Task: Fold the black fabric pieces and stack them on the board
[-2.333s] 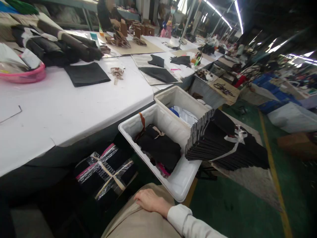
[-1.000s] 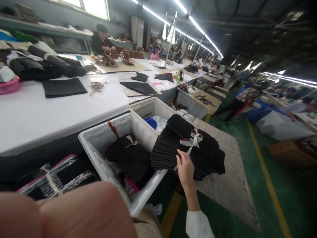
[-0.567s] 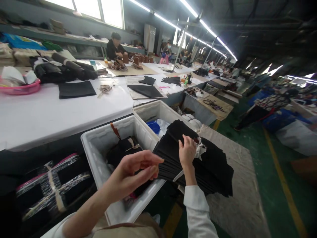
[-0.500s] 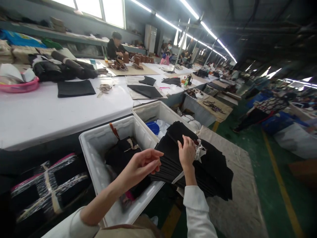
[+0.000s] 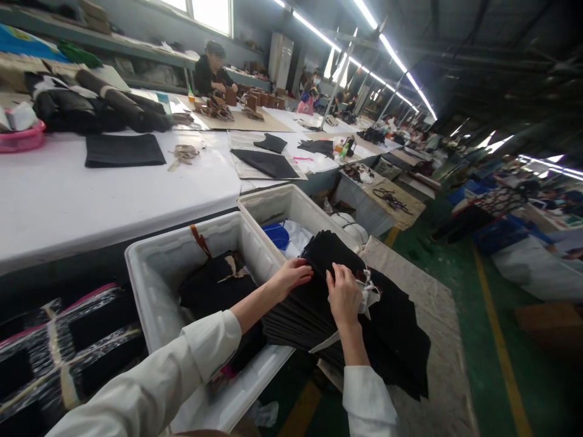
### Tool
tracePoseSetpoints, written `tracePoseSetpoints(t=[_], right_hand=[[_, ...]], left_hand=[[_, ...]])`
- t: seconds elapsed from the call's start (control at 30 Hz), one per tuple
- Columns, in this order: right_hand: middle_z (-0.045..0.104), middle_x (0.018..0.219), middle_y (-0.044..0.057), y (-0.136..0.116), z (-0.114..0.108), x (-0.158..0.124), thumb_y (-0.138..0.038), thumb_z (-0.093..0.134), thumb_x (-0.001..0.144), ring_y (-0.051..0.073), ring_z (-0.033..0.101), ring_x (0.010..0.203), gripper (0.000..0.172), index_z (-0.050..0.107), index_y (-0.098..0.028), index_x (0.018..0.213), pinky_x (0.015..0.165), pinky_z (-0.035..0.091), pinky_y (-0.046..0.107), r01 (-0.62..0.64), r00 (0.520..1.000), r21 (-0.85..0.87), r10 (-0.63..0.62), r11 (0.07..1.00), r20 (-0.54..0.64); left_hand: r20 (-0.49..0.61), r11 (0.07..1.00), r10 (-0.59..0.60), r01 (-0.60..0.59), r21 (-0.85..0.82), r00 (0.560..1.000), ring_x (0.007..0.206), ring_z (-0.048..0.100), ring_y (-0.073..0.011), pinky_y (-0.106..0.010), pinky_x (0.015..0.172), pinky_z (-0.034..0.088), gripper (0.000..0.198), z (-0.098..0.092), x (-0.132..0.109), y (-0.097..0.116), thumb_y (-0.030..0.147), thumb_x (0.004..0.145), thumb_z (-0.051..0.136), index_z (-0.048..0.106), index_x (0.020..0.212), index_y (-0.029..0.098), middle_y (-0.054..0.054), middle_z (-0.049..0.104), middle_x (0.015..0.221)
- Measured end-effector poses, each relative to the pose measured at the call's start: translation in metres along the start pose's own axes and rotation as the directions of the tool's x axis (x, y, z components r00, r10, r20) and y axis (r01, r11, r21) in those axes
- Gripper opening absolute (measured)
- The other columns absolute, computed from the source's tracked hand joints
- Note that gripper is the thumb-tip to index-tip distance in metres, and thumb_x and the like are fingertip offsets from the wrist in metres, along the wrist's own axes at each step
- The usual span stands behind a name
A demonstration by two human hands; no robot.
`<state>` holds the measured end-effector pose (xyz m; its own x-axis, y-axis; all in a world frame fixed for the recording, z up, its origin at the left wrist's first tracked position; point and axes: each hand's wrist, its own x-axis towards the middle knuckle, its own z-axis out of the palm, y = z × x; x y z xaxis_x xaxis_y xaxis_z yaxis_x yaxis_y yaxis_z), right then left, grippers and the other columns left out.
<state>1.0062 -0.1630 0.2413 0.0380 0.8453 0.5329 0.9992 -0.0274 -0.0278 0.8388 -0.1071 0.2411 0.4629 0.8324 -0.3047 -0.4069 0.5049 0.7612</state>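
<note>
Long white worktable (image 5: 113,194) runs left; near white bin (image 5: 136,267) and far white bin (image 5: 268,203) sit against its edge. Black fabric stack (image 5: 396,328) lies at bins' right side, overhanging floor mat (image 5: 437,291). Left hand (image 5: 294,273), half second ago mid-air over near white bin, now meets stack's upper corner, fingertips bunched on top sheets. Right hand (image 5: 344,297) stays beside white ribbon (image 5: 370,291), fingers bent onto top sheet. Whether either hand pinches sheet: cannot tell, as knuckles hide fingertips. Stack's support hidden beneath it.
</note>
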Motion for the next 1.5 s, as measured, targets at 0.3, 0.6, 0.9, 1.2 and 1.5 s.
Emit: tracePoseSetpoints(t=[0.3, 0.6, 0.9, 1.2, 1.5], right_hand=[[0.060, 0.121, 0.012, -0.001, 0.002, -0.004, -0.040, 0.038, 0.102, 0.024, 0.059, 0.107, 0.038, 0.061, -0.018, 0.123, 0.087, 0.046, 0.034, -0.043, 0.999, 0.014, 0.044, 0.999, -0.013], [0.053, 0.129, 0.015, -0.008, -0.002, -0.006, -0.032, 0.045, 0.097, 0.031, 0.051, 0.116, 0.046, 0.044, -0.019, 0.141, 0.094, 0.043, 0.043, -0.080, 0.996, 0.016, 0.079, 0.997, 0.052], [0.058, 0.129, 0.017, -0.006, 0.006, 0.000, -0.034, 0.034, 0.101, 0.027, 0.054, 0.120, 0.043, 0.050, -0.014, 0.135, 0.099, 0.045, 0.042, -0.225, 0.948, 0.310, 0.281, 0.924, -0.151], [0.066, 0.116, 0.021, 0.022, 0.001, -0.002, -0.051, 0.043, 0.096, 0.029, 0.062, 0.106, 0.051, 0.062, -0.010, 0.120, 0.091, 0.047, 0.041, -0.474, 0.786, 0.541, 0.611, 0.694, -0.096], [0.057, 0.132, 0.015, -0.012, -0.009, -0.007, -0.033, 0.035, 0.102, 0.023, 0.050, 0.126, 0.039, 0.053, -0.015, 0.132, 0.107, 0.039, 0.040, -0.238, 0.940, 0.427, 0.318, 0.872, -0.125]], left_hand=[[0.068, 0.998, 0.028, -0.023, -0.067, 0.997, 0.075, 0.067, -0.0133, -0.029, 0.077, 0.056, 0.020, 0.009, 0.021, -0.001, 0.022, 0.078, 0.074, 0.061, 0.091, 0.014, -0.007, 0.068, 0.090], [0.132, 0.988, 0.153, -0.152, -0.014, 0.979, 0.077, 0.065, -0.0120, -0.024, 0.075, 0.052, 0.033, 0.016, 0.015, 0.004, 0.034, 0.073, 0.079, 0.062, 0.094, 0.015, -0.003, 0.067, 0.088], [0.197, 0.988, 0.138, -0.149, 0.043, 0.971, 0.089, 0.068, -0.0183, -0.028, 0.078, 0.052, 0.052, 0.010, 0.016, -0.004, 0.040, 0.067, 0.084, 0.063, 0.108, 0.016, -0.010, 0.069, 0.103], [0.087, 0.992, 0.084, -0.091, 0.085, 0.993, 0.087, 0.068, -0.0174, -0.030, 0.079, 0.054, 0.040, -0.005, 0.023, -0.021, 0.032, 0.072, 0.082, 0.064, 0.104, 0.013, -0.011, 0.069, 0.102], [0.304, 0.988, 0.070, -0.107, 0.107, 0.950, 0.099, 0.066, -0.0210, -0.034, 0.090, 0.053, 0.050, 0.018, 0.008, 0.003, 0.040, 0.076, 0.078, 0.063, 0.117, 0.015, -0.011, 0.068, 0.114]])
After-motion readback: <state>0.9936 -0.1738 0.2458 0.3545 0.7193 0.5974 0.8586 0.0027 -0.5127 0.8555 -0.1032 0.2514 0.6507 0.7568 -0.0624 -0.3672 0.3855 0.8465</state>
